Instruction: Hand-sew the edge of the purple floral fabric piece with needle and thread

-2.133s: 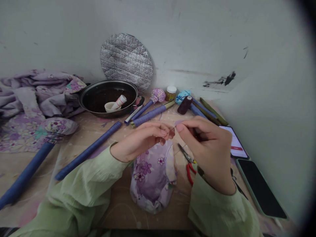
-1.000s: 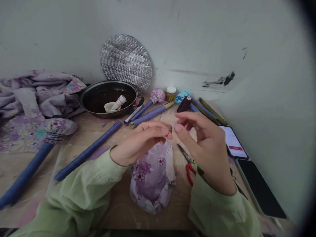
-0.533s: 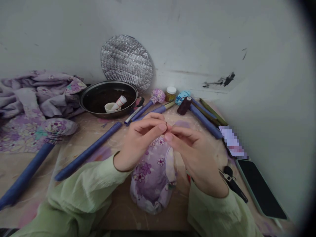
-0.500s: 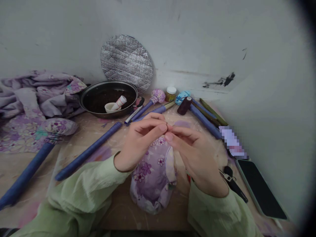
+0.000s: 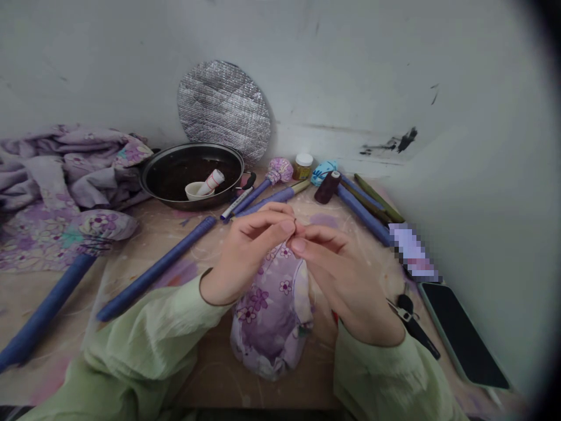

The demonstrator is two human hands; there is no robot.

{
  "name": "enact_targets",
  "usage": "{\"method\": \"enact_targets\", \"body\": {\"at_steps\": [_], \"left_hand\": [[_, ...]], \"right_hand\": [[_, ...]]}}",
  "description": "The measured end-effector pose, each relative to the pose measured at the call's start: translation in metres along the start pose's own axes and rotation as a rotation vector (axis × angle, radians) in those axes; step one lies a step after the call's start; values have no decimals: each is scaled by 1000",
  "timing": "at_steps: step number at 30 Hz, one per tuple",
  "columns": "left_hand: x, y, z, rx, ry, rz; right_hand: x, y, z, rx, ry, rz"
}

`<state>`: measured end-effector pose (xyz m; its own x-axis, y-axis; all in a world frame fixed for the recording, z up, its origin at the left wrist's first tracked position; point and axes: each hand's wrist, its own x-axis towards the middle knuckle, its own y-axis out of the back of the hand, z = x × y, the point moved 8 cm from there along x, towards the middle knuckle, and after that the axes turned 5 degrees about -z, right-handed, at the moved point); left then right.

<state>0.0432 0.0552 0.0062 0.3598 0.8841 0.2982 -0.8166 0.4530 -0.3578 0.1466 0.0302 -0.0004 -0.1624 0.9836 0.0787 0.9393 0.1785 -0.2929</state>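
My left hand and my right hand meet fingertip to fingertip above a bundle of purple flowered cloth. Both are closed in a pinch on a fine dark thread, of which only a short length shows. Its ends, and anything else between the fingertips, are too small to make out. Below the hands the cloth lies gathered on the table, its edges folded in. A spool of dark thread leans beyond my right hand. Left of my left hand lies a blue-wrapped stick.
At the back stands a black pan holding a small white cup. Crumpled flowered fabric and a cloth-headed blue stick are at left. On the right are scissors, a phone and several sticks.
Both hands stay in nearly the same place, fingertips shifting slightly. A short length of thread now shows below the fingertips. The cloth has not visibly moved.
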Motion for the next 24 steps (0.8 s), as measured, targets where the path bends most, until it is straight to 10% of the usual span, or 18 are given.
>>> {"method": "enact_targets", "body": {"at_steps": [24], "left_hand": [[0, -1, 0, -40, 44, 21]], "right_hand": [[-2, -2, -3, -25, -8, 1]]}}
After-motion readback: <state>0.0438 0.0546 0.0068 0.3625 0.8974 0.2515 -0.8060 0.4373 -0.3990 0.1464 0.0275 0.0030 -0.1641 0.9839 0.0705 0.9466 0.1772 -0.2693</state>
